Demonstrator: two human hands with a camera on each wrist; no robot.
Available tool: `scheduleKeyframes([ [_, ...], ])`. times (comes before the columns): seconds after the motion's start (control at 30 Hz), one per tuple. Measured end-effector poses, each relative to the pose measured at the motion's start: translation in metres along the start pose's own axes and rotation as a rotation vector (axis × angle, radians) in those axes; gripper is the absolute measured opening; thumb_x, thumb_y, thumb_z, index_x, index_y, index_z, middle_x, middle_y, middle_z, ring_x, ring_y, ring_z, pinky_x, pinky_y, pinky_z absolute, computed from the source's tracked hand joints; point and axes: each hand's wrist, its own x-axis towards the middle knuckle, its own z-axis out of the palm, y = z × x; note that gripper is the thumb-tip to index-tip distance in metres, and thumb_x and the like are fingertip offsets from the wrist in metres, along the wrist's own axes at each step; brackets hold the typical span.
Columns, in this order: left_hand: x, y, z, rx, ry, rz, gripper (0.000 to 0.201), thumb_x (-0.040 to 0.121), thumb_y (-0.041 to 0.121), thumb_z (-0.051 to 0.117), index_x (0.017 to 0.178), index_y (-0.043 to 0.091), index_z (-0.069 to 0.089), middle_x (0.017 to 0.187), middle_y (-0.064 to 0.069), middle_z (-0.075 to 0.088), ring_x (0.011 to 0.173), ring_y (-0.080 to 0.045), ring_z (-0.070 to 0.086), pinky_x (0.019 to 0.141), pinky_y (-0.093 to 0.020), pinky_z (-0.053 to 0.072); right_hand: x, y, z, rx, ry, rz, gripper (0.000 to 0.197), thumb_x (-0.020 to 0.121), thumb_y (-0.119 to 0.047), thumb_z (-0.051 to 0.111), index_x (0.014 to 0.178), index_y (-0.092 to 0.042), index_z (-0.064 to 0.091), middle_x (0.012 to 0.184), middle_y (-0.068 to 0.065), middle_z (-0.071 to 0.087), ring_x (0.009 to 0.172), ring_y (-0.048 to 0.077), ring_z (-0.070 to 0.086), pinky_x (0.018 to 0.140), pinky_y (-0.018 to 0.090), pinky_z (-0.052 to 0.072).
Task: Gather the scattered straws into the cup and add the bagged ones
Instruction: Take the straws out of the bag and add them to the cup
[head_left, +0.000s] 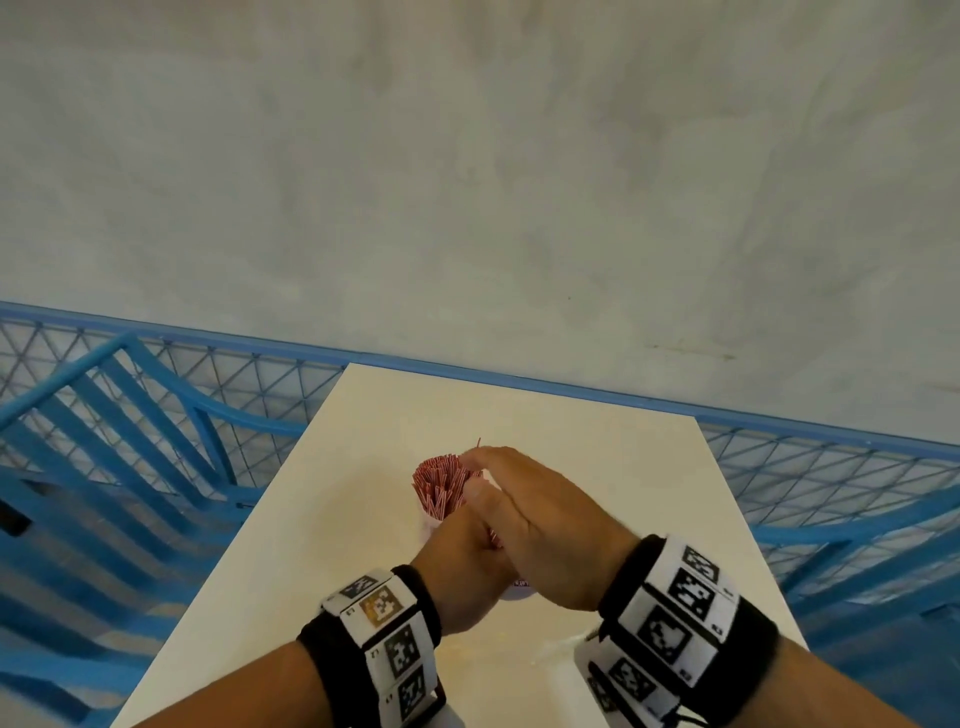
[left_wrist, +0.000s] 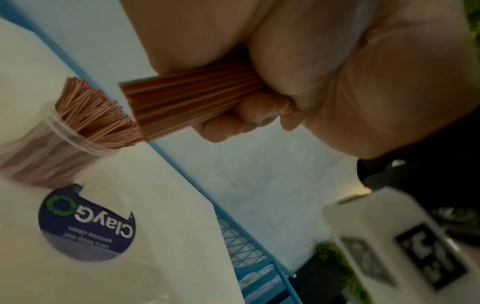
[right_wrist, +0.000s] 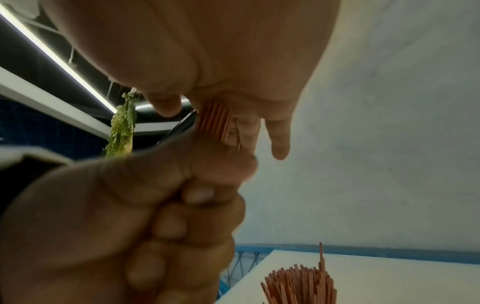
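Above the table (head_left: 597, 457) our left hand (head_left: 467, 566) grips a bundle of straws (left_wrist: 192, 96), and our right hand (head_left: 540, 514) lies flat against its end. Beside them the cup (left_wrist: 52, 144) is already full; we judge only this bundle remains.

There were two hands, the left hand (head_left: 470, 564) and the right hand (head_left: 540, 525), one clear cup (left_wrist: 49, 152) of straws (head_left: 441, 480) too many to count, one held bundle (left_wrist: 182, 102), one round sticker (left_wrist: 87, 224).
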Motion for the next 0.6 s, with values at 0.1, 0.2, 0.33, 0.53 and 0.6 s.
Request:
scheduleKeyframes([
  [0.1, 0.001, -0.002, -0.003, 0.027, 0.012, 0.049, 0.032, 0.09, 0.005, 0.053, 0.061, 0.017, 0.054, 0.042, 0.014, 0.049, 0.042, -0.002, 0.045, 0.045, -0.009, 0.035, 0.003, 0.002, -0.007, 0.005, 0.055, 0.02, 0.043, 0.101, -0.043, 0.023, 0.138, -0.027, 0.037, 0.143, -0.009, 0.043, 0.13, 0.007, 0.039, 0.107, 0.026, 0.033],
  [0.2, 0.004, 0.0, 0.002, 0.002, 0.027, 0.092, 0.017, 0.093, 0.002, 0.051, 0.094, 0.013, 0.063, 0.081, 0.013, 0.064, 0.081, -0.013, 0.062, 0.063, -0.012, 0.047, 0.002, 0.0, 0.002, 0.016, -0.028, 0.003, 0.036, 0.102, -0.038, 0.026, 0.125, -0.02, 0.048, 0.127, 0.002, 0.054, 0.116, 0.017, 0.049, 0.101, 0.038, 0.042],
  [0.33, 0.007, -0.011, 0.002, 0.071, 0.051, 0.126, 0.031, 0.084, 0.002, 0.057, 0.06, 0.021, 0.053, 0.047, 0.01, 0.047, 0.044, -0.008, 0.04, 0.047, -0.024, 0.034, 0.006, 0.005, 0.0, 0.024, 0.027, 0.023, 0.04, 0.101, -0.041, 0.024, 0.133, -0.025, 0.043, 0.137, -0.003, 0.049, 0.126, 0.014, 0.043, 0.107, 0.034, 0.037],
  [0.53, 0.007, -0.013, 0.004, 0.052, 0.039, 0.122, 0.017, 0.086, 0.003, 0.061, 0.102, 0.009, 0.064, 0.099, 0.002, 0.069, 0.079, -0.013, 0.063, 0.074, -0.006, 0.042, 0.011, 0.015, 0.017, -0.029, -0.108, 0.03, 0.041, 0.101, -0.043, 0.022, 0.131, -0.024, 0.043, 0.132, -0.002, 0.051, 0.12, 0.016, 0.045, 0.11, 0.038, 0.031],
  [0.6, 0.013, -0.029, 0.001, 0.015, 0.023, 0.028, 0.025, 0.09, 0.009, 0.058, 0.065, 0.011, 0.058, 0.054, 0.008, 0.057, 0.04, -0.008, 0.045, 0.05, -0.018, 0.038, 0.013, 0.026, 0.01, 0.06, -0.032, 0.068, 0.042, 0.101, -0.043, 0.022, 0.136, -0.028, 0.038, 0.138, -0.007, 0.047, 0.123, 0.009, 0.043, 0.107, 0.032, 0.033],
])
